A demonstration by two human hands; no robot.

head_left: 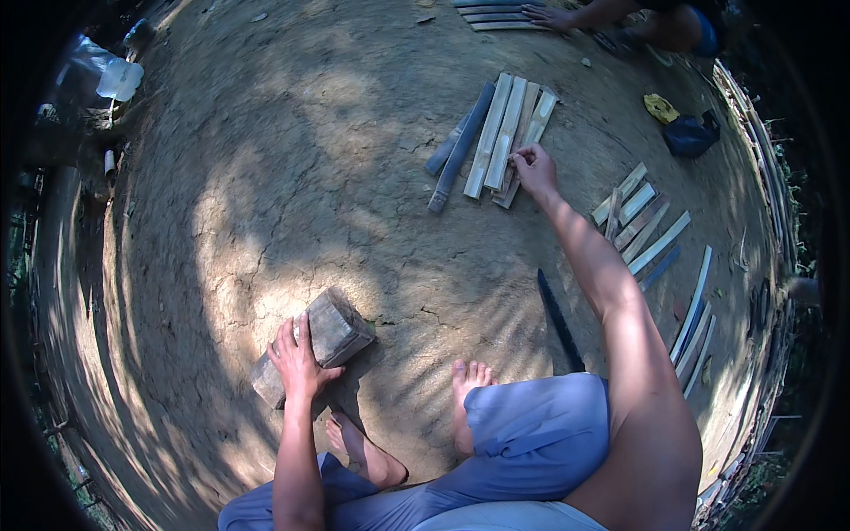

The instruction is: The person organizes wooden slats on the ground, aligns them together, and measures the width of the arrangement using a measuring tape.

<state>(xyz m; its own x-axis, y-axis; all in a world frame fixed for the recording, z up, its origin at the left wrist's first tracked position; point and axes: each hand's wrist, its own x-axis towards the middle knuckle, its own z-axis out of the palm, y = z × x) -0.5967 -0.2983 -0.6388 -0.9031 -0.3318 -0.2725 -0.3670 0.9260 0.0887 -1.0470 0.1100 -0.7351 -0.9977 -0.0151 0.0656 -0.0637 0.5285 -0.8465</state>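
My left hand (pixel 299 358) lies with spread fingers on top of a squared wooden block (pixel 335 326), which rests on the ground by my left foot. Out in front, my right hand (pixel 537 173) has its fingers closed in a pinch at the edge of a split bamboo strip (pixel 537 133). This strip is part of a row of pale bamboo strips (pixel 485 137). Two darker strips (pixel 462 149) lie at the row's left. My hand covers part of the pinched strip. A long dark blade (pixel 560 320) lies on the ground below my right forearm.
More split strips (pixel 657 232) lie to the right, with long thin ones (pixel 693 323) nearer me. A black bag (pixel 692 135) and a yellow packet (pixel 660 108) are far right. Another person's hand (pixel 547 17) touches strips at the top. A translucent jug (pixel 119 80) stands far left.
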